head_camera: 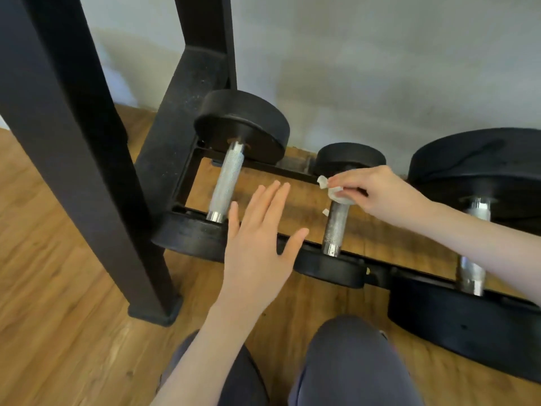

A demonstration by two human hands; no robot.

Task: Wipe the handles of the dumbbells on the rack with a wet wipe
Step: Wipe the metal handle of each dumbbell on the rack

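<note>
Pinching wet wipe (332, 191) in right hand (377, 191) at far end of middle dumbbell handle (336, 227), rack's bottom rails, centre frame. Left hand (257, 244) at 9 o'clock, fingers spread, holding nothing. Probably soft, limp wipe; heavy dumbbell, knurled grippy steel, best wrapped round mid-handle.

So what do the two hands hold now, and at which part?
The right hand pinches a crumpled wet wipe against the far end of the middle dumbbell's handle. The left hand is open and holds nothing.
</note>
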